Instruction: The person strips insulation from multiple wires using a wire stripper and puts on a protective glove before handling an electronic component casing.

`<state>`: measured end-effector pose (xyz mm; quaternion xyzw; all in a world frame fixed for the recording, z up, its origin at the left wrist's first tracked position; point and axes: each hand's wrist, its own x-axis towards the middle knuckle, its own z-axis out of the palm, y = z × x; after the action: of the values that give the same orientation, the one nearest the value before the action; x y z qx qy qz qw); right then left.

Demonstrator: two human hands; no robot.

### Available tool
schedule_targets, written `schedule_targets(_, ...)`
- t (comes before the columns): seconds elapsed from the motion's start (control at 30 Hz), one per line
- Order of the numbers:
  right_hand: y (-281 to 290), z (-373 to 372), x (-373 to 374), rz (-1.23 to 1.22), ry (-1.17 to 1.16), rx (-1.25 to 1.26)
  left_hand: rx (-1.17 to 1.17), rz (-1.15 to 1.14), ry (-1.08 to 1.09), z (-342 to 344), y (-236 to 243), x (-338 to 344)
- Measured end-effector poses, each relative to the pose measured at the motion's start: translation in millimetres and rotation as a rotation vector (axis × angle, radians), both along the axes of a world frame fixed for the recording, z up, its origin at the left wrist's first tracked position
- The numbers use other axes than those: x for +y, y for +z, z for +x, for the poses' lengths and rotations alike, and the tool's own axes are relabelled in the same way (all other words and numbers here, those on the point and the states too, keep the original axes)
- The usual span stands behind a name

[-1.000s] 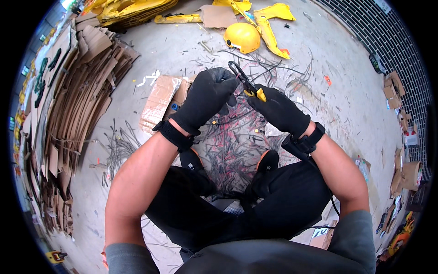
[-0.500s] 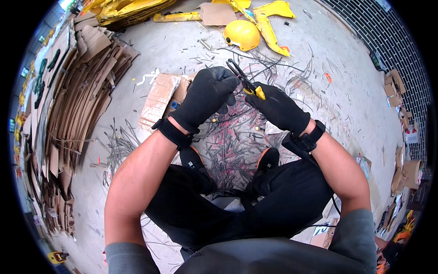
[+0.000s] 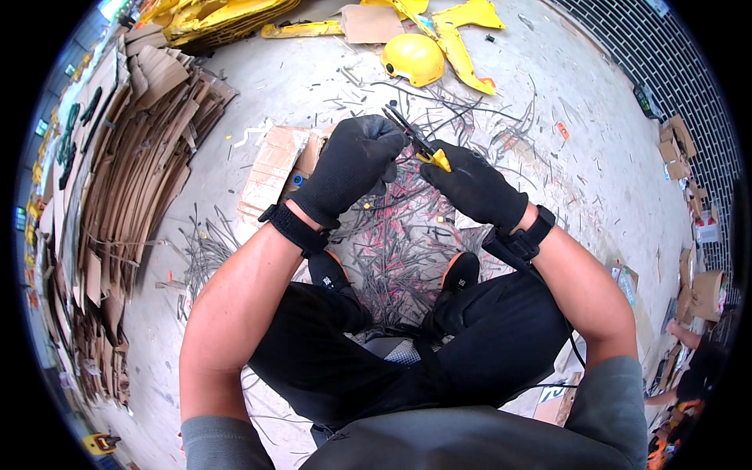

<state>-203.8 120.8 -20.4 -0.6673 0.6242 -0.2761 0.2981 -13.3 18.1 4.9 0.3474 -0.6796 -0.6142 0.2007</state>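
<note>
My right hand [image 3: 474,184], in a black glove, is closed on a black-and-yellow cutting tool [image 3: 435,157], its jaws angled up and left. My left hand [image 3: 360,160], also gloved, is closed just left of the jaws, its fingertips pinching something thin that I cannot make out. Beneath both hands, dense cut black, grey and pink wire scraps [image 3: 392,243] cover the floor between my shoes. A torn cardboard piece [image 3: 270,172] lies beyond my left wrist.
Stacked flattened cardboard [image 3: 133,188] fills the left. A yellow helmet [image 3: 413,56] and yellow plastic panels [image 3: 470,63] lie ahead. Cartons [image 3: 674,149] line the dark brick wall at right. Another person's arm [image 3: 683,337] and dark clothing show at the lower right.
The other person has moved further into view at the lower right. My hands and the tool have barely moved, with the tool's jaws shifting slightly leftward.
</note>
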Motion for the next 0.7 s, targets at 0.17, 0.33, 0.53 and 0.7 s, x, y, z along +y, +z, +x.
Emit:
schedule_targets(0.17,-9,2,-1,-0.121,-0.021,-0.060,-0.010,-0.006,-0.002,-1,-1,-1)
schedule_targets(0.33,-11,3,-2,-0.127,-0.022,-0.048,0.013,-0.036,0.001,0,-2,0)
schedule_targets(0.53,-10,3,-1,-0.214,0.016,-0.031,0.020,0.012,-0.007,-1,-2,-1)
schedule_targets(0.7,-7,5,-2,-0.161,-0.021,-0.048,-0.004,-0.058,-0.029,1,-1,-1)
